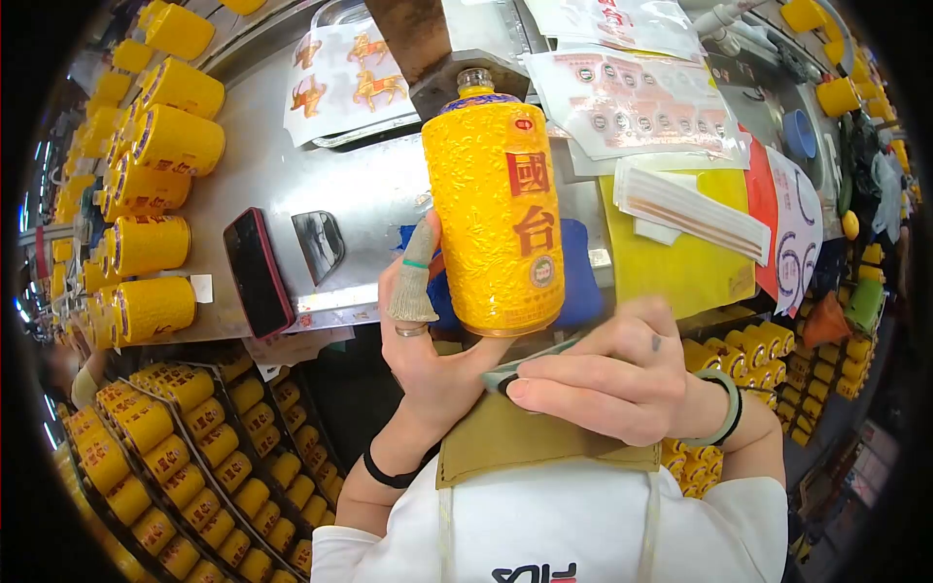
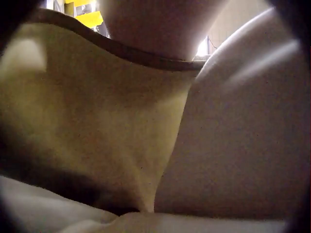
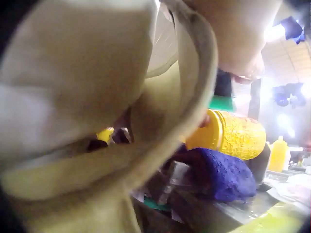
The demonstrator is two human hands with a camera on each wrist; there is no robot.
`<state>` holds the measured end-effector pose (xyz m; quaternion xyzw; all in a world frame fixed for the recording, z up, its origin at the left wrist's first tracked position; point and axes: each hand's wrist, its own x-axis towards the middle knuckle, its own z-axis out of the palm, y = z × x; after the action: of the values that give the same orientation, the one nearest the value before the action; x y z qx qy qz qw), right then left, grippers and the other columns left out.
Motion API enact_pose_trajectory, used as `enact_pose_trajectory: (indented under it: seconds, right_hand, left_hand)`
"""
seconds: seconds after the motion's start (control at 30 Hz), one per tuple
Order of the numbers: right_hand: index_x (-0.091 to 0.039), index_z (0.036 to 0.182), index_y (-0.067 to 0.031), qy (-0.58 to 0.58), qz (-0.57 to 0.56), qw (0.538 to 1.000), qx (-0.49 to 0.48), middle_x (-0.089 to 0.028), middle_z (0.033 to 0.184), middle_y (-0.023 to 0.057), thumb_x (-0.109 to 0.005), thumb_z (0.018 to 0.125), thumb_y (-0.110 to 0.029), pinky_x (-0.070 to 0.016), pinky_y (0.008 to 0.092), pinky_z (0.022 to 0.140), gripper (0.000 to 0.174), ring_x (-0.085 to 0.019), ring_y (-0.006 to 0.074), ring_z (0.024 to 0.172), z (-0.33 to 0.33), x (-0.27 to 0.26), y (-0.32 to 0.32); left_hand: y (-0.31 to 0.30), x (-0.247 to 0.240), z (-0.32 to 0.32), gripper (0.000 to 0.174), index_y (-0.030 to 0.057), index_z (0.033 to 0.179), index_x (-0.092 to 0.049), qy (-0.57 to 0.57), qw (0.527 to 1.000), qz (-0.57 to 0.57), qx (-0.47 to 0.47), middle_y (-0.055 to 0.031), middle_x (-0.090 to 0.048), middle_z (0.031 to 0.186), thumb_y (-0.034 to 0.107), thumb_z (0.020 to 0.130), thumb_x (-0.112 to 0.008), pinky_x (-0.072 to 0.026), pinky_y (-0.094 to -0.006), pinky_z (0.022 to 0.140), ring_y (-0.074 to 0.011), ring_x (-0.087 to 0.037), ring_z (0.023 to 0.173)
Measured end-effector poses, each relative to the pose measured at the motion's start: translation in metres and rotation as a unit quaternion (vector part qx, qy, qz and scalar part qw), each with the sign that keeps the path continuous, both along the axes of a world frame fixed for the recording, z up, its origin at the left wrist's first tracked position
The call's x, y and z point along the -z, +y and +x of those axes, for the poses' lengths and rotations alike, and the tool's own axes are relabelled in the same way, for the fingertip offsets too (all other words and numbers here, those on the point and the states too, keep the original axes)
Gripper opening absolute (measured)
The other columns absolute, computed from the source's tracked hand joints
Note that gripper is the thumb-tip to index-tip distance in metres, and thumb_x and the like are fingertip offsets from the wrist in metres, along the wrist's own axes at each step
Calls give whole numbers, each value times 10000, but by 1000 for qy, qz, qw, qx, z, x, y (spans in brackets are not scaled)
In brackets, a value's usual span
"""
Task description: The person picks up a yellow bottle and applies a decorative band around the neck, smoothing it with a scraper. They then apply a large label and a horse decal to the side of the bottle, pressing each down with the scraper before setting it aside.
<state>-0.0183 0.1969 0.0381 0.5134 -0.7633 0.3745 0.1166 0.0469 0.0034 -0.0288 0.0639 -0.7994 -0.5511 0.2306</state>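
A yellow embossed bottle [image 1: 486, 214] with red characters stands out in the middle of the head view, its open neck pointing away from the person. The left hand [image 1: 425, 360] holds it from the left and at its base, with a fabric cover on one finger. Close to the base, the right hand [image 1: 612, 374] pinches a grey-green cloth [image 1: 510, 369]. In the right wrist view the bottle [image 3: 238, 136] lies sideways above a blue cloth [image 3: 226, 174]. Apron fabric [image 2: 97, 111] fills much of the left wrist view, where the left hand's fingers are hidden.
A phone [image 1: 259, 272] and a small dark-and-silver piece [image 1: 319, 245] lie on the metal table [image 1: 374, 180]. Sticker sheets [image 1: 641, 107] and a yellow sheet [image 1: 671, 277] are at the right. Several yellow bottles [image 1: 155, 309] line the left; racks of more stand below.
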Motion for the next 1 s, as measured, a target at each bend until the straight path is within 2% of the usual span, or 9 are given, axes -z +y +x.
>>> enact_pose_trajectory:
  seconds: [0.1, 0.23, 0.33, 0.43, 0.6, 0.67, 0.83, 0.93, 1.0]
  right_hand:
    - [-774, 1054, -133, -7, -1, 998, 65, -758, 986, -32, -843, 760, -190, -418, 332, 733, 308, -592, 154, 779, -18, 1, -6]
    - [-773, 1003, -118, -74, -5, 990, 123, -758, 936, -8, -832, 743, -141, -401, 349, 726, 267, -566, 189, 745, -43, 3, -17]
    - [-778, 976, -131, 16, -32, 990, 134, -754, 946, -12, -808, 716, -152, -396, 340, 737, 263, -569, 187, 762, -45, 3, -17]
    - [-779, 968, -145, 139, -7, 988, 72, -737, 975, -40, -758, 695, -234, -407, 298, 738, 287, -567, 148, 787, -39, 11, -8]
    - [-770, 1017, -112, 45, -15, 997, -58, -708, 1021, 13, -764, 729, -219, -462, 347, 681, 308, -575, 175, 800, -7, 2, -11]
    - [-751, 1045, -80, 36, 72, 997, 14, -677, 959, 18, -764, 762, -191, -454, 353, 681, 304, -580, 188, 803, -24, -2, -19]
    - [-767, 1042, -85, 107, 20, 987, 120, -710, 946, 10, -812, 763, -178, -425, 365, 685, 298, -546, 225, 764, -74, -2, -33]
    - [-766, 1034, -99, 203, -15, 975, 92, -703, 949, -1, -809, 731, -144, -448, 355, 700, 310, -551, 212, 760, -75, 1, -31]
    - [-768, 1034, -110, 130, -35, 985, -104, -691, 941, -12, -787, 715, -124, -473, 354, 731, 320, -568, 208, 772, -43, 14, -30]
  left_hand:
    - [1, 6, 1, 986, -27, 1515, -486, -16, 1000, 23, -6, -141, -558, 1389, 91, 674, -989, -530, -362, 1051, -248, -621, 1242]
    - [1, 1, 0, 1006, -30, 1518, -478, -7, 1000, 27, 3, -145, -561, 1381, 113, 671, -1001, -534, -358, 1047, -249, -627, 1231]
    - [0, 1, 0, 1014, -33, 1519, -471, -11, 1000, 26, 8, -154, -558, 1389, 121, 671, -1006, -538, -369, 1046, -256, -625, 1235]
    - [0, 2, -2, 999, -34, 1514, -474, 3, 1000, 21, 0, -166, -554, 1399, 110, 676, -998, -543, -380, 1043, -269, -626, 1237]
    - [0, 6, -1, 976, -38, 1501, -488, -6, 1000, -1, -14, -171, -573, 1353, 137, 682, -989, -550, -375, 1005, -279, -624, 1192]
    - [-4, 8, 0, 979, -43, 1495, -493, -4, 1000, -21, -6, -166, -577, 1330, 151, 678, -994, -542, -374, 1001, -280, -622, 1175]
    - [-3, 6, -2, 992, -70, 1481, -496, 9, 999, -42, -4, -162, -603, 1284, 185, 668, -1004, -507, -397, 1021, -293, -627, 1150]
    - [-6, 6, -1, 978, -70, 1483, -493, 9, 998, -54, -2, -177, -620, 1312, 177, 681, -994, -503, -399, 1037, -306, -634, 1189]
    - [-11, 8, -2, 973, -71, 1485, -491, 8, 998, -63, 3, -185, -619, 1327, 170, 685, -989, -498, -399, 1047, -308, -633, 1204]
